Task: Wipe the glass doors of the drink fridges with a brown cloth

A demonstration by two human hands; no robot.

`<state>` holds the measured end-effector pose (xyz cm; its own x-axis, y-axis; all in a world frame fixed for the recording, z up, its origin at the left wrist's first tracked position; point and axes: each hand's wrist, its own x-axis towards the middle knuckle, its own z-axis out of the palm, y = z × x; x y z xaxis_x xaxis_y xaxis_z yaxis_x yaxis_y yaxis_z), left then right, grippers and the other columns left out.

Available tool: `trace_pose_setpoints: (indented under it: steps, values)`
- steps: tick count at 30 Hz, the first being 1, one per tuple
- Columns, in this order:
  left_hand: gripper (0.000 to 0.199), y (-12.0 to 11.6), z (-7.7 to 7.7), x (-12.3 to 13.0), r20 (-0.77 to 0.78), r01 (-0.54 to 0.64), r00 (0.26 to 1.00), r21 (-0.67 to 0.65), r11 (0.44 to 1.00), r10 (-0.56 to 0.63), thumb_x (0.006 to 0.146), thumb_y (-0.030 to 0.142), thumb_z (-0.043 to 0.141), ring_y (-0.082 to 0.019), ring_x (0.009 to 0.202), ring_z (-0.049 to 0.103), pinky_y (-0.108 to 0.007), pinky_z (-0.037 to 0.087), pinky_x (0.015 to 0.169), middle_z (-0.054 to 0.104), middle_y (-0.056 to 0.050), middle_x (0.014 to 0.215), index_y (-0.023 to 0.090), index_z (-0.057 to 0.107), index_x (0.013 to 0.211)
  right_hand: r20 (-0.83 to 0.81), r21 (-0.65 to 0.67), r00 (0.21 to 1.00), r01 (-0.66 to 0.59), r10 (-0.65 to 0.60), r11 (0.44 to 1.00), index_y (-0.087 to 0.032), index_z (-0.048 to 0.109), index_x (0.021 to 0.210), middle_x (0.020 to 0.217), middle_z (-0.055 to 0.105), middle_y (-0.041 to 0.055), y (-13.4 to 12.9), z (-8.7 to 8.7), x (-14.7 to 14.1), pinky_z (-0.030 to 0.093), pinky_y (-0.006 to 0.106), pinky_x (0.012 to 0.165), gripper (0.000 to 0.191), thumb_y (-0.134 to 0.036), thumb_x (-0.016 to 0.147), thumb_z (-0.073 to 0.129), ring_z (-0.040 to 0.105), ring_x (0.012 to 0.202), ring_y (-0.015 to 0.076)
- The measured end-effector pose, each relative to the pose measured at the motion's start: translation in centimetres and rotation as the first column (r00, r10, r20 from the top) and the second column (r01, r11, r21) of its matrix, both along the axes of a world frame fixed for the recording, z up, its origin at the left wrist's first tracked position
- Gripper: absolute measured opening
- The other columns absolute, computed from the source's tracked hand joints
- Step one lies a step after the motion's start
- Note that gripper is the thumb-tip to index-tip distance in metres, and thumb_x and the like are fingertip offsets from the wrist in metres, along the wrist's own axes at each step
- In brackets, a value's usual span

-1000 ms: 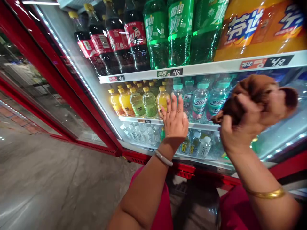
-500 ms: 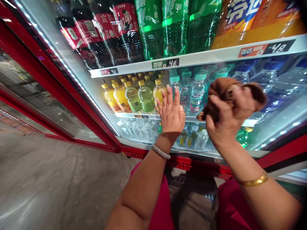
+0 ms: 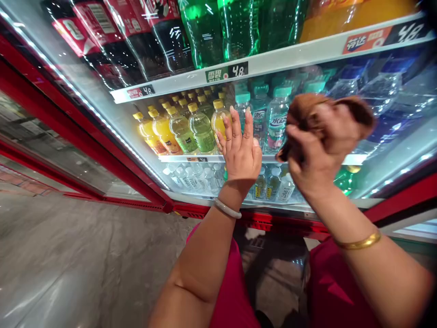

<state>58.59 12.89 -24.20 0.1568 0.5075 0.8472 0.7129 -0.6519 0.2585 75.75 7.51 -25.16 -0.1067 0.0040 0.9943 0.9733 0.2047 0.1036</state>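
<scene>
My left hand (image 3: 241, 150) is raised with its fingers spread, palm toward the glass front of a lit drinks cooler; I cannot tell whether it touches the glass. A grey-white bangle (image 3: 227, 208) circles that wrist. My right hand (image 3: 316, 155), slightly blurred, grips a crumpled brown cloth (image 3: 303, 109) in front of the same glass. A gold bracelet (image 3: 362, 241) sits on the right forearm. Behind my hands stand yellow-capped juice bottles (image 3: 203, 130) and teal-capped bottles (image 3: 275, 120) on the middle shelf.
Large cola bottles (image 3: 119, 41) and green bottles (image 3: 239, 27) fill the upper shelf, above a white price rail (image 3: 184, 78). Small clear bottles (image 3: 189, 180) stand lower down. A red door frame (image 3: 112, 150) runs along the left, beside the grey floor (image 3: 85, 264).
The view has tilted down, so the shelves appear higher. My right hand and the cloth sit slightly further up and left in view. My left hand stays nearly in place.
</scene>
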Motion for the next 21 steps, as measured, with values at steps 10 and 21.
trace_pose_setpoints:
  steps: [10,21]
  values:
    - [0.068,0.0,-0.1,0.4,0.018,0.009,1.0,0.028,1.0,-0.009,0.104,0.025,0.032,-0.022,0.162,-0.007,-0.059,-0.004,0.132,0.0,0.005,0.176,0.033,0.007,0.166,-0.127,0.039,0.991,-0.033,0.038,0.999,-0.031,0.06,0.141,0.16,0.043,0.0093,-0.6,0.9,1.0,0.031,0.062,0.122,0.048,-0.026,0.093,0.059,0.037,0.151,0.0371]
    - [0.063,-2.2,0.9,0.6,-0.063,0.053,0.997,0.119,0.992,-0.046,0.106,0.047,0.008,-0.017,0.16,-0.014,-0.046,0.001,0.134,0.006,-0.004,0.177,0.027,0.004,0.166,0.042,-0.083,0.989,-0.136,0.14,0.987,-0.035,0.045,0.148,0.154,0.051,0.0048,0.1,-0.2,-1.2,0.034,0.052,0.125,0.056,-0.027,0.095,0.059,0.036,0.153,0.0242]
